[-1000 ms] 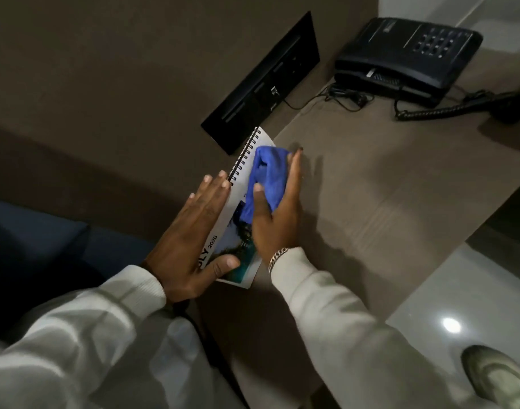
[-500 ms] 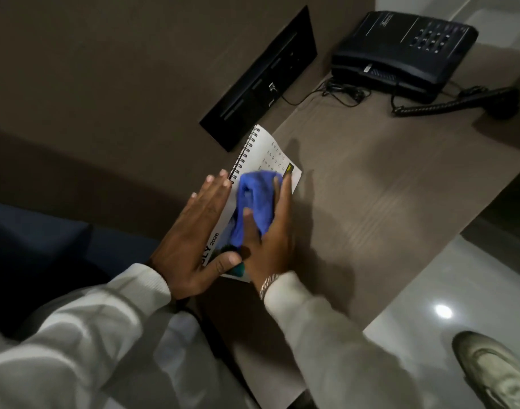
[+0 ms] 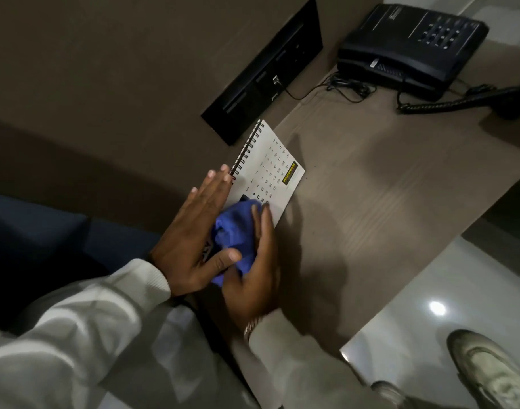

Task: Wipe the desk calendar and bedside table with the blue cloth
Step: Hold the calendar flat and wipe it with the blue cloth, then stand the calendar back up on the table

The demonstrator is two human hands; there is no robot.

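Observation:
A white spiral-bound desk calendar (image 3: pixel 270 166) lies flat on the brown bedside table (image 3: pixel 371 202), near the wall. My left hand (image 3: pixel 194 231) presses flat on its spiral side, fingers spread, thumb over the lower page. My right hand (image 3: pixel 253 273) holds the bunched blue cloth (image 3: pixel 235 231) against the near half of the calendar. The date grid on the far half is uncovered; the near half is hidden under cloth and hands.
A black telephone (image 3: pixel 412 45) with its handset (image 3: pixel 506 98) off the cradle and a coiled cord sits at the table's far end. A black socket panel (image 3: pixel 264 75) is set in the wall. A shoe (image 3: pixel 494 367) stands on the glossy floor (image 3: pixel 430 305) to the right.
My right hand has dragged the blue cloth down the calendar toward me, uncovering the date grid. My left hand has stayed pressed on the spiral side.

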